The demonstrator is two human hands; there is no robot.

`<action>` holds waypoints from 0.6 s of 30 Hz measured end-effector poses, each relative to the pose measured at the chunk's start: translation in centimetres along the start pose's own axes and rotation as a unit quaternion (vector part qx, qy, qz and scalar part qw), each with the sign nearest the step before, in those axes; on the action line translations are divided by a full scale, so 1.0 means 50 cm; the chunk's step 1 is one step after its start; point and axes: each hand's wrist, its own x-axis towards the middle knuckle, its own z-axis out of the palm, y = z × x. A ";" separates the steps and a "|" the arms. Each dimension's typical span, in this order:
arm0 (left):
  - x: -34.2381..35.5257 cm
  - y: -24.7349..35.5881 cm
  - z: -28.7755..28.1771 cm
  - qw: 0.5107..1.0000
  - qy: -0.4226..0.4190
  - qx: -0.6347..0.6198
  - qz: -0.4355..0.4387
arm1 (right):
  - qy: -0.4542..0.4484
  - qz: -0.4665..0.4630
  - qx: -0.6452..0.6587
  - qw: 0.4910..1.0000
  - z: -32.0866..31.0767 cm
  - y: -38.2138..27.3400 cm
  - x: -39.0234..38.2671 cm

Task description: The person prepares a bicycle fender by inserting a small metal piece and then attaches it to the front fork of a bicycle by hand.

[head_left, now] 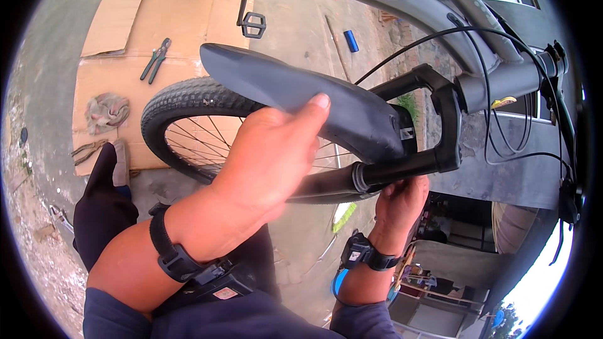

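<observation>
My left hand [276,150] grips a dark grey plastic mudguard [352,113], thumb on its near edge. The mudguard lies over the front wheel's tyre [160,113], and one end reaches into the black suspension fork [445,125]. My right hand [405,201] is raised under the lower fork leg, fingers curled against its underside; what they hold there is hidden. The bicycle's silver-grey frame [458,44] runs across the top, with black cables [414,42] looping around the head tube [502,91]. Black straps with small devices are on both my wrists.
Cardboard [107,25] lies at upper left with green-handled cutters [154,63], a rag [107,113] and pliers [85,150]. A blue cylinder [351,41] and a green brush [344,216] lie on the concrete. A crank pedal [254,25] hangs above the mudguard; a building wall stands at right.
</observation>
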 end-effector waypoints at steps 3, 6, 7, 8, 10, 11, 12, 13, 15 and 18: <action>0.005 -0.009 -0.009 1.000 0.006 0.016 -0.005 | 0.020 -0.001 0.010 1.000 0.018 0.000 0.002; 0.007 -0.012 -0.016 1.000 -0.011 0.011 -0.009 | 0.030 -0.003 0.014 0.999 0.021 -0.003 0.001; 0.006 -0.013 -0.017 1.000 -0.014 0.009 -0.007 | 0.021 -0.002 0.014 1.000 0.018 -0.003 0.002; 0.005 -0.013 -0.017 1.000 -0.018 0.006 -0.005 | 0.013 -0.001 0.015 1.000 0.013 -0.004 0.004; 0.005 -0.013 -0.018 1.000 -0.020 0.004 -0.003 | 0.020 0.003 0.015 1.000 0.013 -0.004 0.006; 0.005 -0.013 -0.019 1.000 -0.022 0.003 -0.001 | 0.035 0.007 0.016 0.999 0.018 -0.006 0.010; 0.004 -0.013 -0.019 1.000 -0.022 -0.001 -0.003 | 0.051 0.011 0.016 0.999 0.021 -0.007 0.013; 0.003 -0.012 -0.018 1.000 -0.022 -0.005 -0.005 | 0.047 0.011 0.018 0.999 0.024 -0.007 0.017; 0.002 -0.011 -0.018 1.000 -0.020 -0.010 -0.008 | 0.039 0.010 0.022 0.999 0.026 -0.008 0.023; 0.001 -0.009 -0.016 1.000 -0.016 -0.011 -0.009 | 0.013 -0.005 0.024 1.000 0.015 -0.002 0.023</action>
